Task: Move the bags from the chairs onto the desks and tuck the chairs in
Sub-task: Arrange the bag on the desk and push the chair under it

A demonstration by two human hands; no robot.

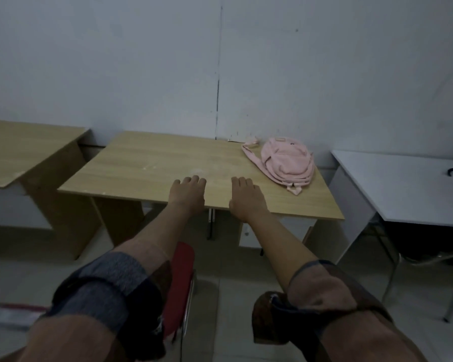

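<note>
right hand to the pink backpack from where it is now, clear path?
Probably yes. The right hand rests flat at the wooden desk's near edge, and the pink backpack lies at the far right corner with only bare desktop between them.

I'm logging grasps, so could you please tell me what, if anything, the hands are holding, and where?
Nothing: both the left hand and right hand lie flat on the desk, fingers straight.

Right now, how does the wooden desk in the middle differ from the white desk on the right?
The middle desk has a wood-grain top; the white desk has a plain white one. The middle desk carries a pink backpack at its far right corner, while the white desk holds only a dark object at the frame edge. Both hands, left hand and right hand, rest on the middle desk; none touches the white desk. Both stand against the wall.
</note>
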